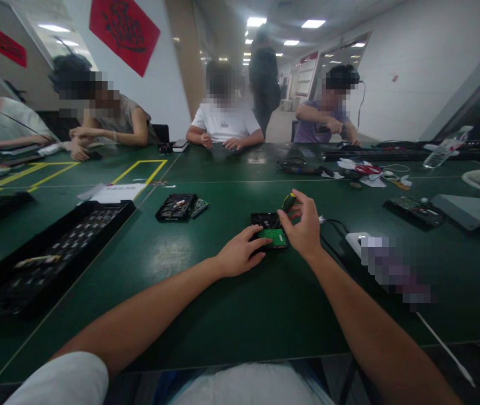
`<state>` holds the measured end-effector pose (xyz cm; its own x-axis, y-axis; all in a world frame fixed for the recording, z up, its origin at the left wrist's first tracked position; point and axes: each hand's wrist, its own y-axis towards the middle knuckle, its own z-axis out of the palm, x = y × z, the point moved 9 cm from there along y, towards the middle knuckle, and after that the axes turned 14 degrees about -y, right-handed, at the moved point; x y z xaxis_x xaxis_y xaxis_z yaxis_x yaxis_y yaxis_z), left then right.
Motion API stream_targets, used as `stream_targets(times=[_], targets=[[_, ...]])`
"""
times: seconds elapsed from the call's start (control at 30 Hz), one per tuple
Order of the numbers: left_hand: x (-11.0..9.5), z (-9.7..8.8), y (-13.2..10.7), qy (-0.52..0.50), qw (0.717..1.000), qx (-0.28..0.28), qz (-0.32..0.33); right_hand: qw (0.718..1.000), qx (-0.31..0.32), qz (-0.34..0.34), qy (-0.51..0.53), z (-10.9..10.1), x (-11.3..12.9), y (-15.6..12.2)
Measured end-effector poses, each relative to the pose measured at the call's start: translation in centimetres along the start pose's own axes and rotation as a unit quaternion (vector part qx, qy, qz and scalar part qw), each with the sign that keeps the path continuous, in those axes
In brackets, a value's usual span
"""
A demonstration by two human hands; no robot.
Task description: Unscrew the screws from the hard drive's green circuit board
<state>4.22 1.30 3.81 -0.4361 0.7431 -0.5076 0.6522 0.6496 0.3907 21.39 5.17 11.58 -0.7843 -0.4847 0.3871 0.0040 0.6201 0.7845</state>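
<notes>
A hard drive [268, 218] with a green circuit board [274, 237] lies on the green table in front of me. My left hand [240, 252] rests at its left side, fingers spread, with fingertips touching the board. Between the thumb and fingers of my right hand [303, 225] is a screwdriver [288, 201] with a green and yellow handle. It tilts over the drive's right side; its tip is hard to make out. Left of my hands lies another opened drive [176, 207], beside a loose circuit board [200, 207].
A long black tray [71, 242] stands at the left. At the right are a power strip [356, 241] with a cable, a grey box [471, 212] and another drive [415, 211]. A water bottle [446, 147] is farther back. Several people sit across the table.
</notes>
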Motion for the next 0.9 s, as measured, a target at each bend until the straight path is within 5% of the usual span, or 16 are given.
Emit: stream_targets(times=[0.9], targets=[[-0.21,0.03,0.13,0.007,1.000,0.009,-0.004,1.000,0.013,-0.009,0.026,0.30,0.31,-0.18]])
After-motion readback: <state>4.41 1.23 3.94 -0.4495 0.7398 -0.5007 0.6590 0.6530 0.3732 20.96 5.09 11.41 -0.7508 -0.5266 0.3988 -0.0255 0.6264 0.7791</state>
